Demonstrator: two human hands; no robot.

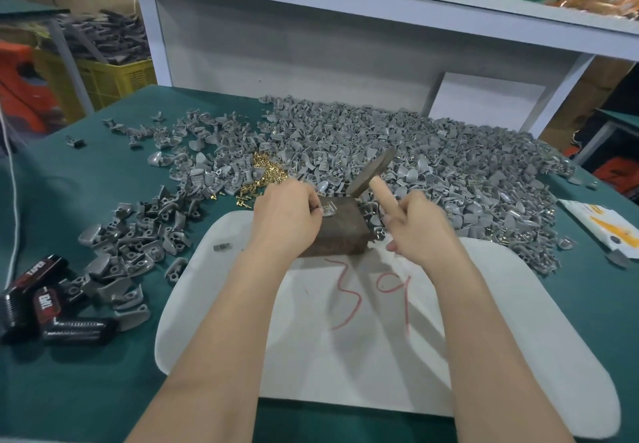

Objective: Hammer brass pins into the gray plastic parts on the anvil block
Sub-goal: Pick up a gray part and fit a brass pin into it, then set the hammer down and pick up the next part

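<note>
A broad heap of gray plastic parts is spreading over the far half of the green tabletop, thinning into loose scatter toward the left. The parts are looking like small rounded, wedge-like mouldings with holes. In front of the heap, a dark brown anvil block is sitting on the far edge of a white board that is bearing red scrawled marks. The right hand is closing its grip round the pale wooden handle of a hammer, index finger stretching along the handle. The blurred hammer head is hanging tilted above the block's far right corner. The left hand is pinching one gray part in its grip on the block's top, near the far edge. A small pile of brass pins is lying just beyond the left hand, among the gray pieces.

Black boxes are lying at the left edge of the tabletop. The left hand is covering the block's left side, and loose parts are crowding its right side.
</note>
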